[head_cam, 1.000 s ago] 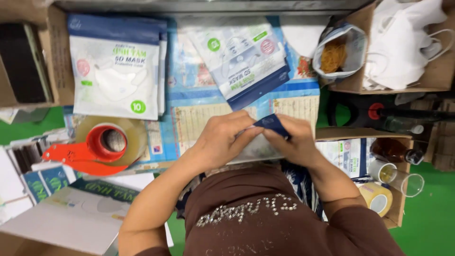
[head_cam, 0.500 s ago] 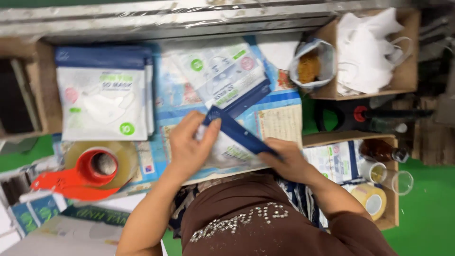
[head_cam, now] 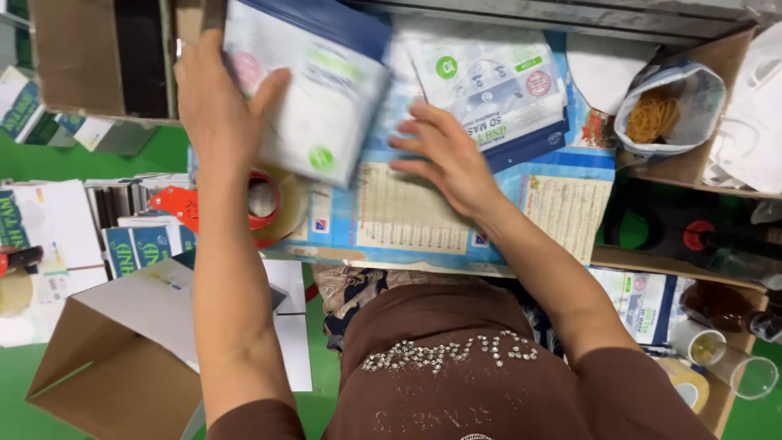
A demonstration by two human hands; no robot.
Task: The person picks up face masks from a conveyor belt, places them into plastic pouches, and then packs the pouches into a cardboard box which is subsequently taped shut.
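My left hand (head_cam: 213, 98) reaches to the upper left and grips the edge of a stack of white, blue-topped mask packets (head_cam: 322, 90), thumb on top. The stack is tilted up off the table. My right hand (head_cam: 444, 155) lies with fingers spread on the blue printed sheet (head_cam: 407, 220) at the middle, holding nothing. Its fingertips are near the stack's right edge. A flat white and blue mask packet (head_cam: 497, 90) lies just beyond that hand.
A tape roll on a red dispenser (head_cam: 265, 204) sits under the stack. An open cardboard box (head_cam: 114, 375) stands at the lower left. At the right are a bag of rubber bands (head_cam: 660, 114), a box of white masks (head_cam: 749, 106) and glass jars (head_cam: 733, 367).
Both hands held a blue-edged packet at the middle. Now my left hand has gone up left and tilted the packet stack, and my right hand is spread on the sheet.
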